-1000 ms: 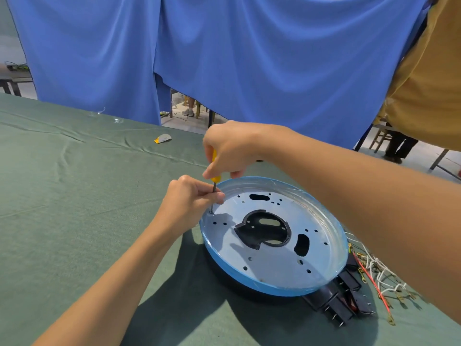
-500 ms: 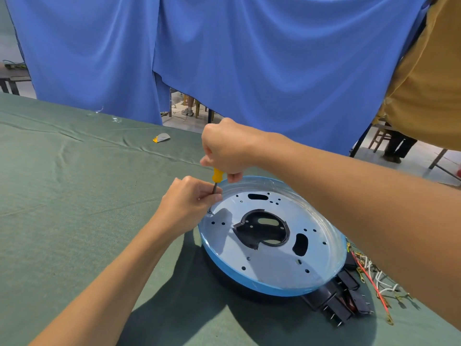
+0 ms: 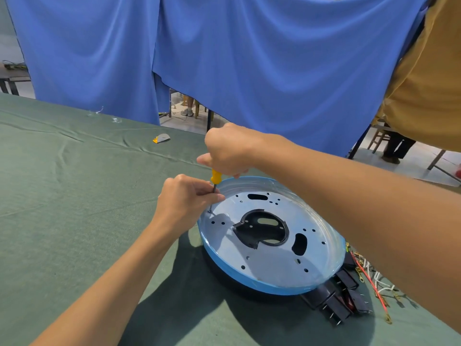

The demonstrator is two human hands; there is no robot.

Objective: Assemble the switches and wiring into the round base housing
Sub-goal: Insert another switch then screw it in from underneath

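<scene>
The round base housing (image 3: 272,265) lies on the green cloth, a silvery plate with a blue film rim and a black ring insert (image 3: 262,228) in its middle. My right hand (image 3: 229,151) grips the yellow handle of a screwdriver (image 3: 215,178), held upright with its tip in a hole at the plate's left edge. My left hand (image 3: 187,198) pinches the screwdriver's thin shaft just above the plate. Several black switches (image 3: 336,300) and red and white wires (image 3: 374,278) lie beside the housing at its right.
The green-covered table (image 3: 74,196) stretches to the left. A small yellow and grey scrap (image 3: 161,138) lies near the far edge. A blue curtain (image 3: 224,58) hangs behind. A person in a mustard shirt (image 3: 429,83) stands at the right.
My right hand has risen along the screwdriver, so more of the yellow handle shows below it. My left hand stays pinched on the shaft at the same hole.
</scene>
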